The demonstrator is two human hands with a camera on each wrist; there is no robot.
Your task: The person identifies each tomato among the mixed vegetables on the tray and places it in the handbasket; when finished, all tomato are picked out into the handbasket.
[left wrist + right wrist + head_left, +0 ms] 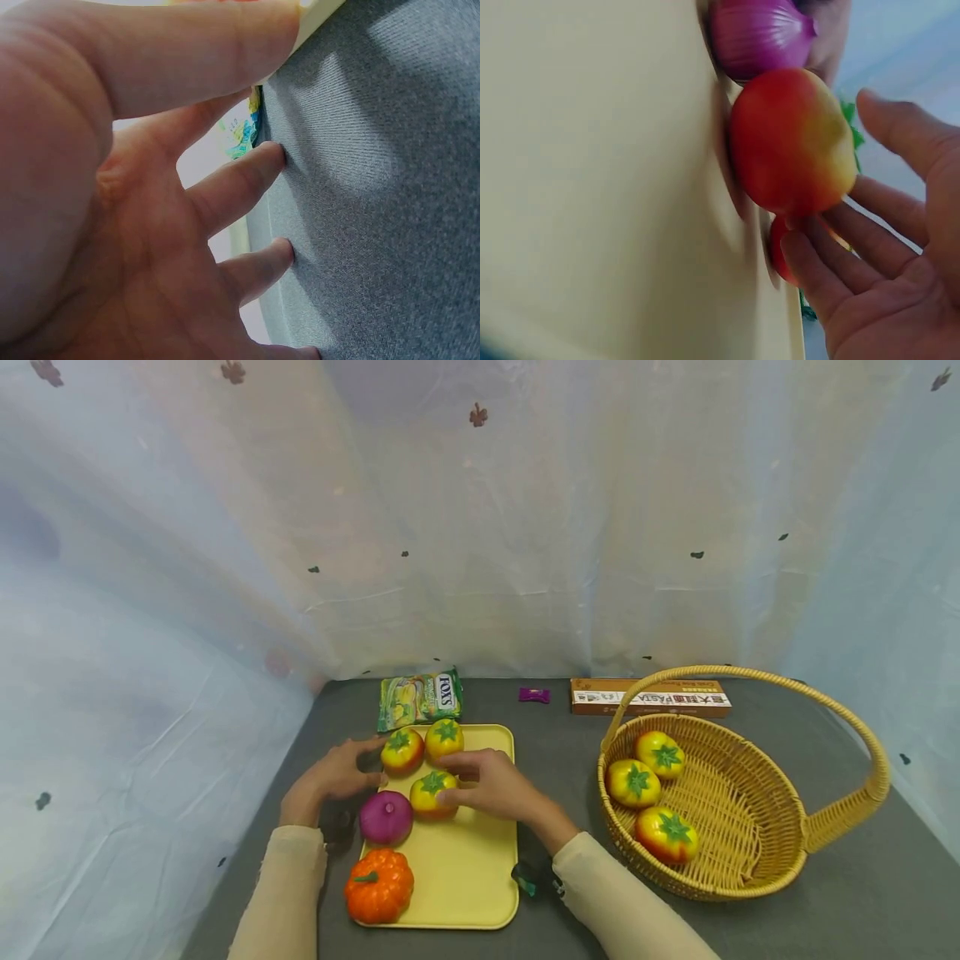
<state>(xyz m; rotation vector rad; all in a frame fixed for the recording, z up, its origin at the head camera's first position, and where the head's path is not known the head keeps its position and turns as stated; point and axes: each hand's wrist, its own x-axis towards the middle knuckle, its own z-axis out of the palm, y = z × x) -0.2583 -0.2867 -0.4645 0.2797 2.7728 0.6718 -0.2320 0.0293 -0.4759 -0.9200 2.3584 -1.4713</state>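
Yellow-red fruit (pixel 429 797) sits on the tray (pixel 465 885), 1 of 3 there — the right hand (pixel 491 785), wide, at its side. Left hand (pixel 337 774), also wide, is by the tray's left edge.

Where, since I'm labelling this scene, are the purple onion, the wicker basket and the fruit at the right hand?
Purple onion (pixel 386 818): head view, middle of its body.
Wicker basket (pixel 738 772): head view, bare inner wall.
Fruit (pixel 789 142): right wrist view, middle of its side.
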